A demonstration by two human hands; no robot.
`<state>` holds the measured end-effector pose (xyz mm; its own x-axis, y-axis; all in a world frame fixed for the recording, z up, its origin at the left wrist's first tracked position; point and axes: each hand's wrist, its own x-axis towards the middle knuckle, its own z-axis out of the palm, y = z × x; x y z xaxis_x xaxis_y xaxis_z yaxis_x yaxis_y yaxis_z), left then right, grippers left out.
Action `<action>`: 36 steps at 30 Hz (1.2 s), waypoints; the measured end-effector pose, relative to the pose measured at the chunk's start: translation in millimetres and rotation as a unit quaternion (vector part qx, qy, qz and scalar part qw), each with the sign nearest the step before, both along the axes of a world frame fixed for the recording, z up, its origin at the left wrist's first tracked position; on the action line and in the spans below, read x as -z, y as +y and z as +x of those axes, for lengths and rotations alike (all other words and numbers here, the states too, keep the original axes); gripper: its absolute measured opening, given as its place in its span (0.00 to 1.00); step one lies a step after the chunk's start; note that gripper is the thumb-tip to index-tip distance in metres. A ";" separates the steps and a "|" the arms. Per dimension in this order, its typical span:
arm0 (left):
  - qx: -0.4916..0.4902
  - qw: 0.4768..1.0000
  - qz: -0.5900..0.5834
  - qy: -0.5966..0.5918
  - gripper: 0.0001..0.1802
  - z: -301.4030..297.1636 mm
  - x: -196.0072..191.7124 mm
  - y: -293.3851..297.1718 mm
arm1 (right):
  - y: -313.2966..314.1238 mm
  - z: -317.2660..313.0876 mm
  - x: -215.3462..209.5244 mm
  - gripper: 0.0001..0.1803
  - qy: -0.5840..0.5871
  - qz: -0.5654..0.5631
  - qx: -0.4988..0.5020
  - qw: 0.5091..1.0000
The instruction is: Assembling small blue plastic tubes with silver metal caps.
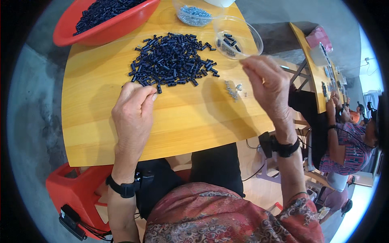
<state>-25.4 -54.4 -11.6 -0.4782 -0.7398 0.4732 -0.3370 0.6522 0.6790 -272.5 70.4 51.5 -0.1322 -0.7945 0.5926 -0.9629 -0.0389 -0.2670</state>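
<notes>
A heap of small dark blue plastic pieces (172, 60) lies on the wooden table (101, 121). My left hand (133, 111) rests at the heap's near left edge, fingertips pinched on one dark piece (159, 88). My right hand (269, 83) hovers raised just below a clear plastic bowl (251, 48) that holds a few dark pieces; its fingers are together, and I cannot tell what they hold. A small cluster of metal springs (233, 90) lies on the table between my hands.
A red basin (71, 34) full of dark pieces stands at the back left. A second clear bowl with small metal parts (194, 15) is at the back. A red stool (75, 190) is lower left. Another person (344, 141) works at a table (312, 69) on the right.
</notes>
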 end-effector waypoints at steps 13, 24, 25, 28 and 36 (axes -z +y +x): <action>0.007 0.999 0.006 -0.032 0.07 15.7 -2.7 22.5 | 24.3 4.3 31.0 0.04 -0.118 0.166 0.071 0.976; -0.002 0.999 0.042 -0.016 0.07 11.6 -4.9 23.3 | 17.3 12.3 33.9 0.03 -0.135 0.130 0.043 0.981; -0.004 0.999 0.049 -0.004 0.07 10.4 -4.3 20.9 | 16.9 12.4 34.0 0.03 -0.140 0.127 0.040 0.981; -0.014 0.999 0.049 0.007 0.06 5.7 -4.1 14.6 | 15.0 14.5 34.5 0.05 -0.148 0.118 0.039 0.981; -0.038 0.998 0.025 -0.036 0.05 -14.4 -4.3 2.5 | 3.3 35.5 24.8 0.06 -0.145 0.088 0.032 0.985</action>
<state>-39.8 -51.9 -7.2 -0.4504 -0.7978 0.4008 -0.4334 0.5878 0.6831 -237.0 73.7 26.7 -0.3277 -0.8667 0.3761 -0.8446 0.0904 -0.5277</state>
